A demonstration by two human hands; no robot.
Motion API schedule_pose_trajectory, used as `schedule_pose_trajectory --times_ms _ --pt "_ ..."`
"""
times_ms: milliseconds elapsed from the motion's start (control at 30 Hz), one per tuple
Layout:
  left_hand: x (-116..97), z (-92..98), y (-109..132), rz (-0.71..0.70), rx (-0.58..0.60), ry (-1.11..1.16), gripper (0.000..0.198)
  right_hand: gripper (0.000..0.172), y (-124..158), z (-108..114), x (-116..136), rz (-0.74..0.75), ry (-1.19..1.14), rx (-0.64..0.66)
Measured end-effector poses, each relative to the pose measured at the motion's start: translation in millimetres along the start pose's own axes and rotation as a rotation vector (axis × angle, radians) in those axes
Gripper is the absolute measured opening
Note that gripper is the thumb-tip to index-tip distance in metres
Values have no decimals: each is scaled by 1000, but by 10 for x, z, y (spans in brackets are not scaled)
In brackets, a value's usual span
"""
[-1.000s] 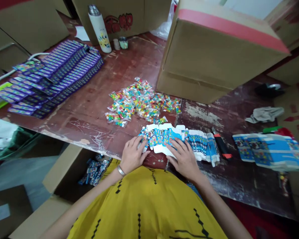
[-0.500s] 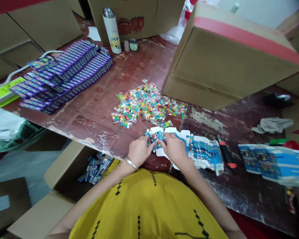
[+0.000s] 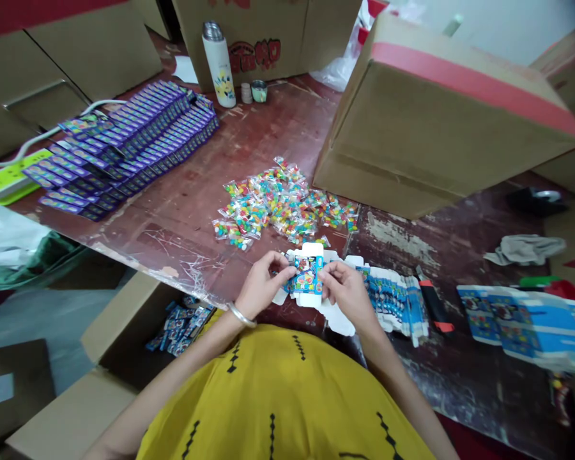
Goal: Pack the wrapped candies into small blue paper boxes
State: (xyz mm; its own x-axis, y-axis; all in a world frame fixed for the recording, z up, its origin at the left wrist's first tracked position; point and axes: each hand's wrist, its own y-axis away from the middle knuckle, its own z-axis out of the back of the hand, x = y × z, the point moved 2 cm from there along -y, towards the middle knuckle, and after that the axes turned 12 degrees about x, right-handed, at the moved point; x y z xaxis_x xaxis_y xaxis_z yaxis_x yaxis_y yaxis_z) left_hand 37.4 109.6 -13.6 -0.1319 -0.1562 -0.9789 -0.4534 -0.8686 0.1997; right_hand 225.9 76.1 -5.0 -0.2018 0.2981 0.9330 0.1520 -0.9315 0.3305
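A small blue printed candy box (image 3: 308, 273), its white end flaps sticking out at top and bottom, is held between my two hands. My left hand (image 3: 263, 281) pinches its left edge between thumb and fingers. On the opposite edge, the fingertips of my right hand (image 3: 345, 287) are closed on it. To the right of it, a row of flattened blue boxes (image 3: 393, 297) lies overlapping on the table, partly under my right hand. Just beyond my hands is a pile of clear candy packets (image 3: 282, 201) with multicoloured sweets inside.
A utility knife (image 3: 434, 300) and flat blue box sheets (image 3: 522, 319) lie on the right. A large carton (image 3: 441, 128) stands behind them. Purple boxes (image 3: 134, 140) are stacked at left, a flask (image 3: 219, 67) behind. Below the table edge, an open carton (image 3: 119, 313) holds small blue boxes.
The candy box now shows its printed face and white flaps more fully between my hands. My left hand has drawn slightly left and my right hand slightly right, uncovering more of it.
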Motion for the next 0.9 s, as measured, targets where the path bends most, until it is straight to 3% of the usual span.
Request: schedule_pose_trajectory --times_ms 100,167,233,300,367,433,500,567,800,900 --pt "-17 -61 -20 61 236 404 32 28 3 2 19 19 -181 21" --pt "-2 -101 -33 85 273 569 33 27 -5 -19 19 39 -231 13" --pt "29 -121 -43 86 239 623 31 26 -8 -51 25 47 -199 14" --pt "56 -120 -49 75 177 581 31 23 7 -67 65 85 -38 -74" --pt "51 -109 -47 46 119 493 32 23 43 -72 155 178 259 -239" --pt "11 -104 -38 4 114 430 32 29 78 -102 265 296 561 -291" --pt "-43 -111 -21 -28 181 442 30 34 98 -149 346 374 735 -172" --pt "-82 -116 1 -34 264 507 31 36 115 -173 388 392 753 -60" --pt "-82 -60 98 -31 494 623 33 19 176 -103 422 240 417 101" --pt "-92 -69 153 -33 592 593 49 14 211 -38 455 85 324 363"
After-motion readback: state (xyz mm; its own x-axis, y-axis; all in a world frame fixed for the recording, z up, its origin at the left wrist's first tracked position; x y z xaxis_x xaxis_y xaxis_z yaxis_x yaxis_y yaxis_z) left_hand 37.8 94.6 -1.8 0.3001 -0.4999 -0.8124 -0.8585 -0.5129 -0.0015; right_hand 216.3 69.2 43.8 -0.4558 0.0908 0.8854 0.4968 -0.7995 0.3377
